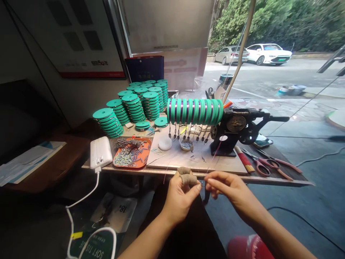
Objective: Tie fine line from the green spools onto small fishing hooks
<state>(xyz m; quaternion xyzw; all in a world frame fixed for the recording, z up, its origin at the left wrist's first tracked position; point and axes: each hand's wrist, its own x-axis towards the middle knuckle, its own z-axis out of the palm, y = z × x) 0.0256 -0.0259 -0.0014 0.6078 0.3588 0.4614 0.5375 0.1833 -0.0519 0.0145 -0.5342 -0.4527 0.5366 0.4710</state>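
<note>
A thin pink fishing line [216,149] runs down from the winding machine to the hands, just in front of the table edge. My left hand [180,196], with tan tape round its fingers, pinches the line between thumb and forefinger. To its right, my right hand [229,185] is closed in a pinch on the line too; any small part at the fingertips is too fine to make out. Above them, a row of green spools [195,111] sits on the black hand-cranked winder [234,126], with small dark rigs hanging below the spools.
Stacked green spools [133,108] stand at back left. An orange tray [145,158] holds small metal parts and tubes, beside a white power bank [101,153]. A small bowl of beads [186,145] sits on the board. Scissors [261,167] and pliers [285,163] lie at right.
</note>
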